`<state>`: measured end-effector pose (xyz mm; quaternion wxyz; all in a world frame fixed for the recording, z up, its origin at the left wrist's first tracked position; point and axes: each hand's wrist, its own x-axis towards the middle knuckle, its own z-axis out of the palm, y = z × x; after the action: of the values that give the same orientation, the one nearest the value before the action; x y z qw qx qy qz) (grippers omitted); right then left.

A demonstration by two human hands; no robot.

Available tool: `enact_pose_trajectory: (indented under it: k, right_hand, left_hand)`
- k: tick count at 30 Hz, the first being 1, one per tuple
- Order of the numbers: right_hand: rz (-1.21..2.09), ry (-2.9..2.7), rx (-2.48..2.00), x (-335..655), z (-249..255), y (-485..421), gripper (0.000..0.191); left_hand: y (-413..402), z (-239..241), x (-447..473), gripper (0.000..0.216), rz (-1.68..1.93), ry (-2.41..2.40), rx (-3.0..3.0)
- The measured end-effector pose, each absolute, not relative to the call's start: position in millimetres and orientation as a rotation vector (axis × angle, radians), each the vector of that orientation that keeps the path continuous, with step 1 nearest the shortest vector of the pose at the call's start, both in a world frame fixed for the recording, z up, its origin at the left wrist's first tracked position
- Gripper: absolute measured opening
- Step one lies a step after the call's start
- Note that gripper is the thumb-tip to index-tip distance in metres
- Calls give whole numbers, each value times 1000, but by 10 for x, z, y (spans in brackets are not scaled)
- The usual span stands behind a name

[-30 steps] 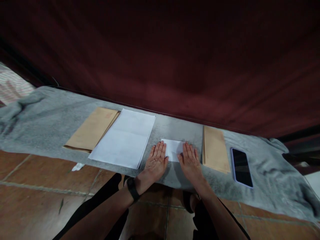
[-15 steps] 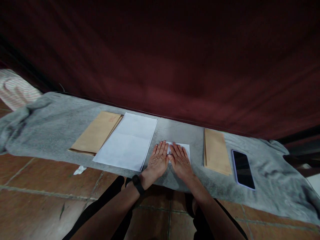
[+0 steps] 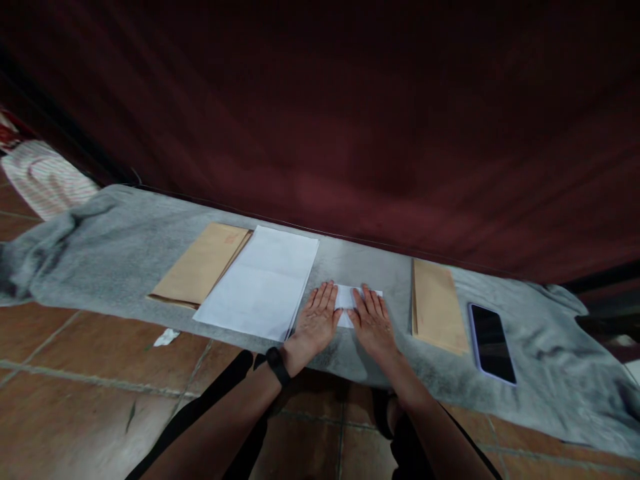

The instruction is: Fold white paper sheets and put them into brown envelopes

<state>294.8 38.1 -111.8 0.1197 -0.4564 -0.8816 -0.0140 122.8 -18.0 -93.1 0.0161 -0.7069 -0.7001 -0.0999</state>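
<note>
A small folded white paper [image 3: 345, 298] lies on the grey cloth before me, partly covered by both hands. My left hand [image 3: 318, 320] presses flat on its left part, fingers stretched out, with a dark band on the wrist. Flat on the right part rests my right hand [image 3: 372, 323], its fingers extended and slightly spread. Between the two hands a strip of the paper shows. Just left of my left hand is a stack of larger white sheets [image 3: 260, 283].
Brown envelopes [image 3: 200, 263] lie left of the white sheets, and more brown envelopes [image 3: 437, 305] lie to the right. Beyond them is a phone [image 3: 493, 343] in a purple case. A dark red curtain [image 3: 320, 133] hangs behind the cloth-covered surface [image 3: 115, 247].
My right hand has slid to the right across the small paper, widening the gap between my hands. My left hand stays in place on the paper. The view has shifted slightly.
</note>
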Motion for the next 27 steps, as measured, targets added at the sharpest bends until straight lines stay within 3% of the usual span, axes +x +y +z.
enact_pose_trajectory:
  k: [27]
  right_hand:
    - [-121, -2473, -1366, 3413, -1168, 408, 56]
  left_hand:
    - [-248, -866, 1269, 59, -305, -2214, -2134]
